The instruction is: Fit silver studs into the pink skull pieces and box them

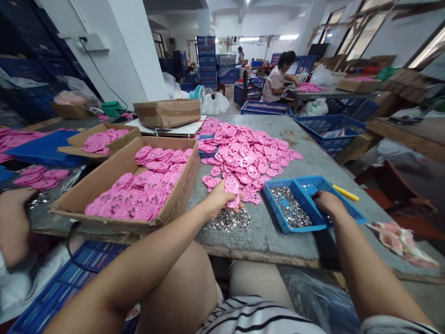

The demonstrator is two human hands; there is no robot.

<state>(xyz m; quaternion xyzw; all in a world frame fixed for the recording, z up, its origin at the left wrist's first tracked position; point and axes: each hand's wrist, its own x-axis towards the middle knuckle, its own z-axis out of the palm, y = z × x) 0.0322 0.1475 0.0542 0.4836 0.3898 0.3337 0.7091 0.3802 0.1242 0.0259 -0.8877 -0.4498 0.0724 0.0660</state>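
My left hand (218,198) is closed around a flat pink piece (232,189) with a shaped edge and cut-outs, held upright above the table. Just below it lies a loose heap of small shiny metal parts (231,221). My right hand (327,204) reaches down into the right compartment of a blue divided tray (285,226), its fingers curled and their tips hidden. Small metal parts (295,211) fill much of the left compartment. Behind my left hand spreads a large pile of similar pink pieces (250,150).
A cardboard box (114,221) with stacked pink pieces stands at left. A yellow-handled tool (346,192) touches the tray's right side. Another person's arm (14,222) is at far left. A co-worker (274,83) sits at a table behind. Blue crates (330,132) stand right of the table.
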